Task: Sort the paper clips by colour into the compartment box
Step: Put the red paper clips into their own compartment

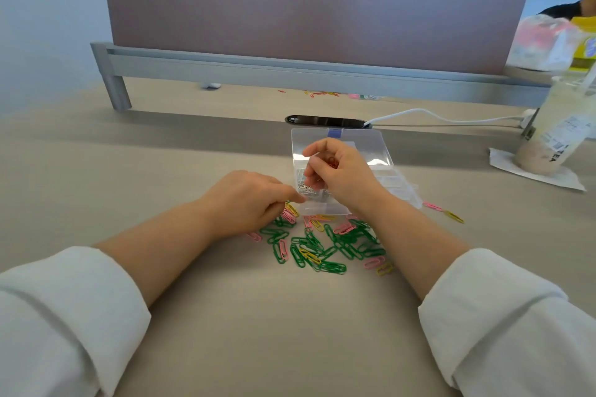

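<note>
A heap of green, pink and yellow paper clips [325,245] lies on the desk in front of me. Behind it stands the clear compartment box [398,185] with its lid [375,138] open toward the back; silver clips [308,192] lie in its near left compartment. My left hand [248,200] rests on the left edge of the heap, fingertips pinched on clips there. My right hand [338,174] hovers over the box with fingers curled; something reddish shows inside them, too small to name. A pink clip [432,206] and a yellow clip [454,216] lie apart at the right.
A drink cup [554,135] on a napkin stands at the right, with a white cable [435,116] running to a black desk slot [325,121]. A grey-framed partition [290,10] closes the back. More clips [322,93] lie beyond it. A plastic bag [545,42] sits far right.
</note>
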A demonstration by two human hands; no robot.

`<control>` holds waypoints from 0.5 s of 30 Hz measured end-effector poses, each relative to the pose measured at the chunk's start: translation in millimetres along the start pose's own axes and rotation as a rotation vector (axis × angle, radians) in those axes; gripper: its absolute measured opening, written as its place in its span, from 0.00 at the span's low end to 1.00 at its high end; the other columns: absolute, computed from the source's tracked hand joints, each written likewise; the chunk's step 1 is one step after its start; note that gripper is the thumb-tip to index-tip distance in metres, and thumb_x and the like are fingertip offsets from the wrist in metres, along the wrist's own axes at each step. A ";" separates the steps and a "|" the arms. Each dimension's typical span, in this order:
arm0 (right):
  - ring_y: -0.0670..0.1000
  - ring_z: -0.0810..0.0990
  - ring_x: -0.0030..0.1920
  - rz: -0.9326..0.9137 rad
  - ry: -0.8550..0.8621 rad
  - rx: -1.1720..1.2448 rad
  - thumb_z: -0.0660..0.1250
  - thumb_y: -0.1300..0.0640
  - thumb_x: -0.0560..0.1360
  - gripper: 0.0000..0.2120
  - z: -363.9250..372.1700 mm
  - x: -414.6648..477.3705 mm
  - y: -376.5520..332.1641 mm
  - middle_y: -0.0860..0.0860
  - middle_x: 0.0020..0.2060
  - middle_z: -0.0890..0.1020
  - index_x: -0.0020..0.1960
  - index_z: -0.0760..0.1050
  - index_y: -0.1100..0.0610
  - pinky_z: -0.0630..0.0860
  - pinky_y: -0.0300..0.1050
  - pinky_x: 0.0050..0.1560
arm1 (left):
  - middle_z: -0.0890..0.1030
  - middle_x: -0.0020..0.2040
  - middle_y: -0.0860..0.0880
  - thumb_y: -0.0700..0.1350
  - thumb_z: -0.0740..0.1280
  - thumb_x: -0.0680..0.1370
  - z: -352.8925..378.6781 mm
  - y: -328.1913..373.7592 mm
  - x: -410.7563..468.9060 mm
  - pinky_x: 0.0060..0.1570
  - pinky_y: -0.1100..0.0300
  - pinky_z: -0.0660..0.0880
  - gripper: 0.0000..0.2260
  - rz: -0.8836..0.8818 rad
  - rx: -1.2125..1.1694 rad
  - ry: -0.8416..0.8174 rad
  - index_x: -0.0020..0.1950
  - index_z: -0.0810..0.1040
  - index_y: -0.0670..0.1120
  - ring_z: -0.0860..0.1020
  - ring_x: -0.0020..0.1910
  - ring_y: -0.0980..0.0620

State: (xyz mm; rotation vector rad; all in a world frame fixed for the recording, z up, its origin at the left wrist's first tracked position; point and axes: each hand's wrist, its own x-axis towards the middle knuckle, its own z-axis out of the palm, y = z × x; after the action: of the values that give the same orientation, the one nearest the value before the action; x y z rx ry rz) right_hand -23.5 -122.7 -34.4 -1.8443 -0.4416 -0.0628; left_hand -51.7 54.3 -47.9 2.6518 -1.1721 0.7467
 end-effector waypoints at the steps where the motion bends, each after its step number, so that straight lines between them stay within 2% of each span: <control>1: 0.47 0.79 0.35 -0.002 -0.010 0.010 0.58 0.67 0.78 0.11 -0.4 -1.2 -0.2 0.51 0.35 0.78 0.46 0.73 0.53 0.79 0.38 0.39 | 0.84 0.36 0.53 0.44 0.54 0.71 0.6 0.4 0.0 0.28 0.65 0.73 0.18 -0.016 -0.011 -0.005 0.48 0.83 0.52 0.80 0.30 0.52; 7: 0.45 0.82 0.36 -0.040 -0.061 0.036 0.62 0.68 0.77 0.10 -4.0 -3.4 1.5 0.51 0.37 0.81 0.45 0.73 0.53 0.80 0.43 0.47 | 0.85 0.38 0.51 0.45 0.54 0.71 0.4 3.1 0.4 0.32 0.62 0.76 0.19 -0.062 -0.043 -0.008 0.48 0.84 0.51 0.82 0.33 0.50; 12: 0.43 0.82 0.33 -0.054 -0.072 0.079 0.65 0.65 0.75 0.06 -7.1 -4.3 2.1 0.51 0.35 0.81 0.44 0.74 0.55 0.81 0.39 0.43 | 0.84 0.38 0.52 0.45 0.54 0.72 1.1 2.0 0.2 0.31 0.63 0.76 0.19 -0.047 -0.038 -0.014 0.49 0.83 0.51 0.81 0.32 0.50; 15: 0.45 0.82 0.32 -0.046 -0.067 0.094 0.61 0.60 0.78 0.07 -6.5 -4.9 2.0 0.50 0.33 0.81 0.43 0.74 0.55 0.80 0.39 0.40 | 0.84 0.37 0.51 0.45 0.53 0.72 1.5 1.2 0.4 0.31 0.60 0.77 0.19 -0.054 -0.048 -0.023 0.50 0.83 0.52 0.81 0.32 0.49</control>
State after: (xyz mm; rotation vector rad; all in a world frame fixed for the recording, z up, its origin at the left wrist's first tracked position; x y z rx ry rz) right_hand -26.3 -130.6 -35.5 -1.7477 -0.5252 -0.0110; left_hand -51.7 52.7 -49.1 2.6477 -1.1043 0.6725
